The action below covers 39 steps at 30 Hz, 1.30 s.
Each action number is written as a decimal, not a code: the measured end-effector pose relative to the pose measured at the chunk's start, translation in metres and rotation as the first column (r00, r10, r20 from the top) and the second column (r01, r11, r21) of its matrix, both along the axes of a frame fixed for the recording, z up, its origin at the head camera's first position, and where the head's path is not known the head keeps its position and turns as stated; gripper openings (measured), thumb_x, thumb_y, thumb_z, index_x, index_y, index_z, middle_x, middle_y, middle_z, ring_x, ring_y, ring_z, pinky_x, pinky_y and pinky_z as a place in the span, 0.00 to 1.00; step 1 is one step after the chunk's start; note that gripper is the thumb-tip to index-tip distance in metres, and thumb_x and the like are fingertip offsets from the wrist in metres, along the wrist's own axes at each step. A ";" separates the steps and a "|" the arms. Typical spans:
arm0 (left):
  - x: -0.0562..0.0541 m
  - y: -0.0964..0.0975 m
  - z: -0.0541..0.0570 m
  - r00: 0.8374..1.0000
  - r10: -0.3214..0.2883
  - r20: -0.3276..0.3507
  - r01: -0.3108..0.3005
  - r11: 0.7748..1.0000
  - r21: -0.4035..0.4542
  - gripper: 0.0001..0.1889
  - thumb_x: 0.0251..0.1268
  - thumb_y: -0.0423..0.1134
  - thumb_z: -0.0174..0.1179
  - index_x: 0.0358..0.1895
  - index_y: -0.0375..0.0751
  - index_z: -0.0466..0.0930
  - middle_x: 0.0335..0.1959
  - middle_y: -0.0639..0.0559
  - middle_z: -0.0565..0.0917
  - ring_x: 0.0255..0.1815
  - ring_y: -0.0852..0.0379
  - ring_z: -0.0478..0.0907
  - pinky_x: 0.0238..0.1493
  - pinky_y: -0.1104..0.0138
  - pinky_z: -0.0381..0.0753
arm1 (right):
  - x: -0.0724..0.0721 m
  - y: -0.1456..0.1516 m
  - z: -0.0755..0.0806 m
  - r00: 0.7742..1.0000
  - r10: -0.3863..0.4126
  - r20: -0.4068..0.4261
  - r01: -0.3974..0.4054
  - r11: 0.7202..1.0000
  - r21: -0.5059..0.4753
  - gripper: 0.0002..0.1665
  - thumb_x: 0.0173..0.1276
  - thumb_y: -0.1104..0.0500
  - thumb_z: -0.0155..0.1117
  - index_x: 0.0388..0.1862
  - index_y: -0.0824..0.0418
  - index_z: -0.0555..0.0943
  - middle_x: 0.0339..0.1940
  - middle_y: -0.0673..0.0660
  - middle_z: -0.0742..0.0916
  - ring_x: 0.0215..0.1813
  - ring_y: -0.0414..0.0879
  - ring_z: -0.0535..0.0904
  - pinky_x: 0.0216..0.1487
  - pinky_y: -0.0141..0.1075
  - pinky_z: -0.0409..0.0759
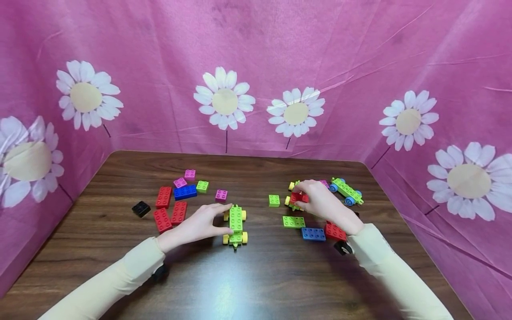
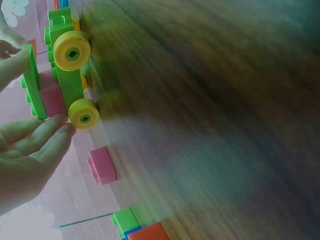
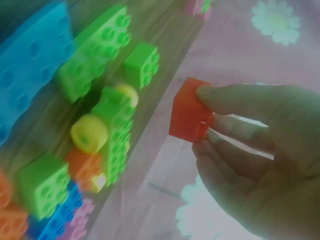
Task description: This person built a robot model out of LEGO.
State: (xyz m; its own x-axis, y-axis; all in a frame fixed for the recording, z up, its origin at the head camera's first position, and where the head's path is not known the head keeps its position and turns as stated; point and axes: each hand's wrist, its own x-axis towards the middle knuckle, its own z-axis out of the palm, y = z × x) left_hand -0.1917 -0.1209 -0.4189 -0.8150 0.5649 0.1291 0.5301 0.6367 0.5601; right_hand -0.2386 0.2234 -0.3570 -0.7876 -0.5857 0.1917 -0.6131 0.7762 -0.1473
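My left hand (image 1: 200, 224) spans a long green brick (image 1: 235, 218), thumb at its near end and fingers at its far end. Under it, in the left wrist view, a pink brick (image 2: 51, 95) sits on a green car base with yellow wheels (image 2: 72, 51). My right hand (image 1: 320, 200) pinches a small red brick (image 3: 190, 110) between thumb and fingers. In the head view it overlaps a second green car base (image 1: 292, 206) with yellow wheels, partly hidden by the hand.
Red bricks (image 1: 178, 213), a blue brick (image 1: 186, 192), and a black brick (image 1: 141, 209) lie at left. A green brick (image 1: 274, 201), a green plate (image 1: 294, 222), a blue plate (image 1: 314, 234) and a blue-wheeled car base (image 1: 346, 190) lie at right. Flowered pink cloth (image 1: 256, 53) stands behind the table.
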 end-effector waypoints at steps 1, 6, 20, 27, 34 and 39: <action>0.000 0.000 0.000 1.000 0.001 0.000 -0.001 1.000 0.001 0.39 0.58 0.52 0.70 0.67 0.29 0.71 0.64 0.36 0.79 0.63 0.42 0.79 0.62 0.50 0.79 | 0.000 -0.004 0.001 1.000 0.006 0.003 -0.006 1.000 0.000 0.15 0.55 0.62 0.77 0.41 0.64 0.84 0.37 0.58 0.89 0.42 0.52 0.84 0.46 0.46 0.84; 0.000 0.000 -0.001 1.000 0.010 -0.001 -0.010 1.000 0.004 0.39 0.58 0.53 0.70 0.67 0.30 0.71 0.63 0.37 0.79 0.62 0.43 0.79 0.61 0.50 0.79 | 0.001 -0.025 0.005 0.999 0.044 0.009 -0.044 0.999 -0.015 0.16 0.56 0.62 0.77 0.42 0.63 0.84 0.38 0.57 0.89 0.44 0.51 0.84 0.48 0.46 0.84; -0.001 0.001 -0.001 1.000 0.016 -0.001 -0.016 1.000 0.003 0.39 0.57 0.54 0.70 0.67 0.32 0.72 0.62 0.37 0.81 0.60 0.44 0.81 0.60 0.51 0.80 | 0.001 -0.070 0.002 0.988 0.151 0.005 -0.151 0.988 -0.040 0.16 0.56 0.58 0.78 0.43 0.61 0.85 0.38 0.55 0.88 0.40 0.46 0.82 0.45 0.39 0.85; 0.000 0.002 0.000 0.999 0.029 0.033 -0.030 0.999 0.014 0.38 0.57 0.54 0.70 0.67 0.34 0.73 0.62 0.38 0.81 0.60 0.45 0.81 0.60 0.51 0.80 | 0.002 -0.089 -0.001 0.969 0.245 -0.017 -0.245 0.968 -0.049 0.16 0.58 0.58 0.77 0.43 0.61 0.84 0.38 0.54 0.89 0.40 0.46 0.83 0.44 0.37 0.85; -0.001 0.001 0.000 0.999 0.024 0.024 -0.024 0.999 0.038 0.37 0.57 0.53 0.71 0.65 0.32 0.74 0.60 0.39 0.82 0.57 0.47 0.83 0.58 0.53 0.82 | 0.007 -0.102 -0.001 0.952 0.305 -0.026 -0.306 0.949 -0.073 0.16 0.59 0.58 0.75 0.44 0.62 0.84 0.39 0.54 0.89 0.41 0.46 0.84 0.46 0.36 0.85; -0.001 0.000 -0.001 0.998 0.036 0.046 -0.039 0.997 0.071 0.37 0.55 0.52 0.73 0.63 0.32 0.75 0.59 0.39 0.83 0.55 0.47 0.84 0.57 0.53 0.82 | 0.008 -0.110 -0.006 0.936 0.349 -0.051 -0.352 0.932 -0.085 0.15 0.60 0.58 0.75 0.44 0.62 0.84 0.38 0.53 0.89 0.41 0.44 0.84 0.46 0.34 0.84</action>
State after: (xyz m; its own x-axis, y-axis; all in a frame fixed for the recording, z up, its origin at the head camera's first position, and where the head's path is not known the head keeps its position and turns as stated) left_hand -0.1932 -0.1207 -0.4197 -0.8411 0.5247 0.1313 0.4802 0.6126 0.6278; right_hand -0.2303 0.1132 -0.3628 -0.5269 -0.8022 0.2807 -0.8499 0.4950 -0.1809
